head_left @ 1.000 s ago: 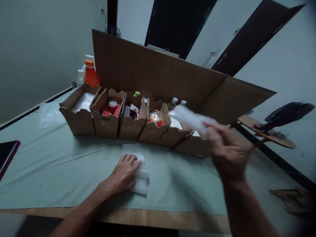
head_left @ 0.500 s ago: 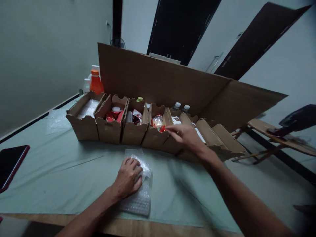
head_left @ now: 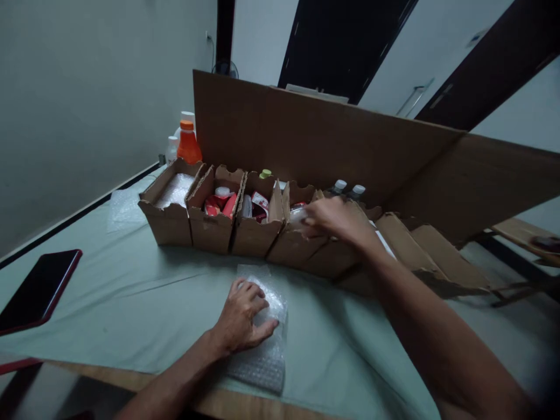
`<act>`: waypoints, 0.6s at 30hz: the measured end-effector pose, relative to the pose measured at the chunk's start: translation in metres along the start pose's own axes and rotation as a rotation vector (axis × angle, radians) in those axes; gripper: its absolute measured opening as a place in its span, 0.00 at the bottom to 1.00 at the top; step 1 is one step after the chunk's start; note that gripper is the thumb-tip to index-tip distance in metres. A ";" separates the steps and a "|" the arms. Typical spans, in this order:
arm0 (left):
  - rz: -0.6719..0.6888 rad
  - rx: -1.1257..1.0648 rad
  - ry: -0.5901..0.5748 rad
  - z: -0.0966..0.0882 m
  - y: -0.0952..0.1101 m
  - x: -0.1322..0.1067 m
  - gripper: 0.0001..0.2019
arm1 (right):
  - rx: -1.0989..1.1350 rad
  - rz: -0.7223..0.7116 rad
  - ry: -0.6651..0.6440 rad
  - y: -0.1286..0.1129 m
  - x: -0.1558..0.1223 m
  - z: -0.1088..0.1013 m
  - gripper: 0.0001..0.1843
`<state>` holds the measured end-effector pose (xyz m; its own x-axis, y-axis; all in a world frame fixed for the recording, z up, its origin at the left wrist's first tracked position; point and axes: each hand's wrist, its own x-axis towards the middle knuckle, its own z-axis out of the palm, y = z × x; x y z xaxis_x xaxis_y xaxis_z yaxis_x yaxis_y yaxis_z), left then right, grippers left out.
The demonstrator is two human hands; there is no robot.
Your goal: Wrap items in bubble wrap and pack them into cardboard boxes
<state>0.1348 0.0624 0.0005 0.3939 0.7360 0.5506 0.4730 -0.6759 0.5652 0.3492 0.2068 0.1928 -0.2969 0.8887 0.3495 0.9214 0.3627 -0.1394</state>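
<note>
My left hand (head_left: 245, 315) lies palm down on a sheet of bubble wrap (head_left: 262, 344) on the green-covered table, fingers bent over a wrapped lump. My right hand (head_left: 335, 219) reaches into a compartment of the long cardboard divider box (head_left: 210, 230), fingers curled round a small clear-wrapped packet (head_left: 298, 214). The neighbouring compartments hold red packets (head_left: 219, 204), small bottles and a white bubble-wrapped item (head_left: 174, 189).
A tall cardboard flap (head_left: 306, 134) stands behind the box. An orange bottle (head_left: 188, 143) and white bottles sit at the back left. A dark phone (head_left: 39, 289) lies at the left edge. Two capped bottles (head_left: 347, 189) stand behind my right hand.
My right hand put a white wrapped bundle down into the box, then moved left to the compartment with the clear packet. My left hand stayed pressed on the bubble wrap.
</note>
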 end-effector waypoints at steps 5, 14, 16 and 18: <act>-0.015 -0.039 0.416 -0.030 -0.003 0.001 0.14 | 0.086 -0.062 0.415 -0.021 -0.072 -0.042 0.09; -0.028 0.089 0.283 -0.059 0.002 -0.005 0.17 | 0.040 -0.492 -0.306 -0.105 -0.142 0.091 0.16; -0.106 0.051 0.036 -0.047 -0.006 -0.011 0.19 | 0.141 -0.534 -0.349 -0.097 -0.133 0.069 0.16; -0.197 0.017 -0.122 -0.032 -0.014 -0.018 0.20 | 0.227 -0.499 -0.286 -0.083 -0.107 0.035 0.17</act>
<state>0.0956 0.0578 0.0024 0.3844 0.8535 0.3517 0.5633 -0.5187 0.6432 0.2959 0.0919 0.1347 -0.7627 0.6252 0.1656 0.5871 0.7767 -0.2282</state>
